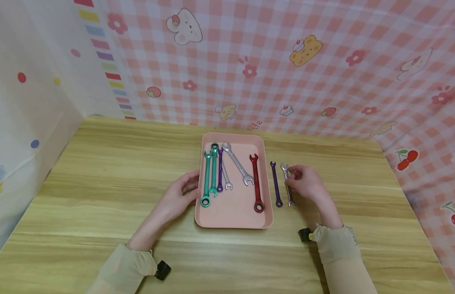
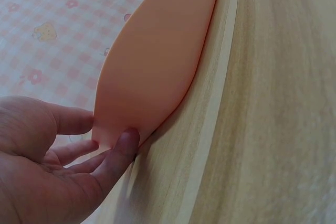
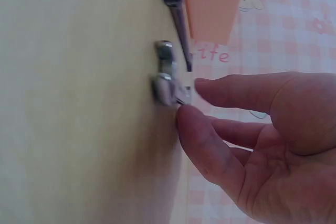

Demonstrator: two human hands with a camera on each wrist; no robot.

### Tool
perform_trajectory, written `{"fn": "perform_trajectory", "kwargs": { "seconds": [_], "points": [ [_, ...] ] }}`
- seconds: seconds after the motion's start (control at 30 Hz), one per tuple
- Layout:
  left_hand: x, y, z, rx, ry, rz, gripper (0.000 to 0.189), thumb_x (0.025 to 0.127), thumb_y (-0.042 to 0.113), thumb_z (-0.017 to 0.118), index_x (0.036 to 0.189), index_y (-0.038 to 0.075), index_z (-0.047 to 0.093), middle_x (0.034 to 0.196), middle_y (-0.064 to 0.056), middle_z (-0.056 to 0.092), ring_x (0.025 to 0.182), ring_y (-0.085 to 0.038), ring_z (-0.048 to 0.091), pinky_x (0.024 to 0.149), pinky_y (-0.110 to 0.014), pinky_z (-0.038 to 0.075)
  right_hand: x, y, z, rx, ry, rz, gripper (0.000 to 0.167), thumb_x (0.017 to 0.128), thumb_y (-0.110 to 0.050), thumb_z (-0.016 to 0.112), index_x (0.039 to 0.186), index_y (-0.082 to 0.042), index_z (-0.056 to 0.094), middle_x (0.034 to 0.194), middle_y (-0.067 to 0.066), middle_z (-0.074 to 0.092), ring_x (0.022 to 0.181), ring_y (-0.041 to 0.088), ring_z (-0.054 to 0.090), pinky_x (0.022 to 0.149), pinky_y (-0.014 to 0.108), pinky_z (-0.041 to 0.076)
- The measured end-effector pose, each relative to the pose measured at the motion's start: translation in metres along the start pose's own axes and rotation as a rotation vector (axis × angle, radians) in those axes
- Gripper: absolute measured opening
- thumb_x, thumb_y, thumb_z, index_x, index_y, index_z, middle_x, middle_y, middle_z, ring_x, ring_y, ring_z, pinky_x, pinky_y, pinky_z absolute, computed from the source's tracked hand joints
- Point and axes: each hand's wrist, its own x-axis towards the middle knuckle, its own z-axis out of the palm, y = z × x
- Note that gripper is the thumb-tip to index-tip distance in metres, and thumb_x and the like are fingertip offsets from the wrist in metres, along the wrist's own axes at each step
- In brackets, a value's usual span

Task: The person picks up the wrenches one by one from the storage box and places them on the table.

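Observation:
My left hand (image 1: 178, 197) holds the pink tray (image 1: 234, 220) by its left side. In the left wrist view, one digit of that hand (image 2: 58, 166) meets the rim while another lies against the outer wall. My right hand (image 1: 309, 181) pinches a silver wrench (image 1: 286, 173) lying to the right of the tray. Its fingertips are close around the metal in the right wrist view, where the wrench is blurred. A purple wrench (image 1: 276, 185) lies between the tray and that silver wrench.
Inside the tray are two green wrenches (image 1: 207, 175), a purple wrench (image 1: 220, 171), a small silver wrench (image 1: 225, 173), a larger silver wrench (image 1: 238, 163) and a red wrench (image 1: 256, 183). The wooden table (image 1: 113, 175) meets a pink checked cloth (image 1: 227, 61) at the back.

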Motion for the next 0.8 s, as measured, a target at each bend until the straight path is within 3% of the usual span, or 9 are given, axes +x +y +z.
{"fn": "perform_trajectory", "kwargs": {
  "seconds": [0.13,0.27,0.33,0.6,0.8],
  "points": [
    [-0.001,0.001,0.001,-0.006,-0.003,-0.004,0.056,0.107,0.002,0.052,0.161,0.000,0.036,0.159,-0.029,0.049,0.146,-0.044,0.052,0.106,-0.043,0.061,-0.004,-0.003,-0.006,0.045,0.085,-0.034,0.052,0.104,-0.018,0.063,0.145,0.012,0.052,0.125,0.030,0.067,0.114,0.041,0.069,0.078,0.020,0.057],
    [-0.001,0.002,0.001,-0.014,-0.005,-0.006,0.056,0.107,0.002,0.052,0.161,0.000,0.036,0.159,-0.029,0.049,0.146,-0.044,0.052,0.105,-0.042,0.062,-0.008,-0.012,-0.008,0.111,0.173,-0.092,0.054,0.106,-0.023,0.062,0.150,0.007,0.050,0.142,0.030,0.063,0.133,0.044,0.062,0.105,0.039,0.057],
    [-0.001,0.002,0.000,-0.016,-0.004,-0.007,0.056,0.107,0.002,0.052,0.161,0.000,0.036,0.158,-0.029,0.049,0.146,-0.044,0.052,0.105,-0.042,0.062,-0.010,-0.016,-0.008,0.122,0.194,-0.117,0.053,0.106,-0.023,0.062,0.150,0.006,0.051,0.145,0.029,0.062,0.136,0.044,0.060,0.111,0.050,0.053],
    [-0.002,0.002,0.001,0.006,0.002,-0.016,0.056,0.107,0.002,0.053,0.161,0.002,0.037,0.158,-0.027,0.050,0.145,-0.042,0.053,0.104,-0.040,0.062,-0.022,-0.038,0.002,0.157,0.175,-0.169,0.051,0.105,-0.022,0.064,0.149,0.001,0.054,0.148,0.025,0.061,0.136,0.040,0.061,0.112,0.052,0.052],
    [-0.001,0.001,0.000,0.003,0.001,-0.012,0.056,0.107,0.003,0.052,0.161,0.002,0.037,0.159,-0.027,0.049,0.146,-0.042,0.052,0.105,-0.041,0.062,-0.021,-0.077,0.007,0.172,0.106,-0.239,0.052,0.104,-0.023,0.067,0.149,-0.001,0.055,0.150,0.022,0.060,0.138,0.038,0.059,0.113,0.057,0.054]
  ]
}}
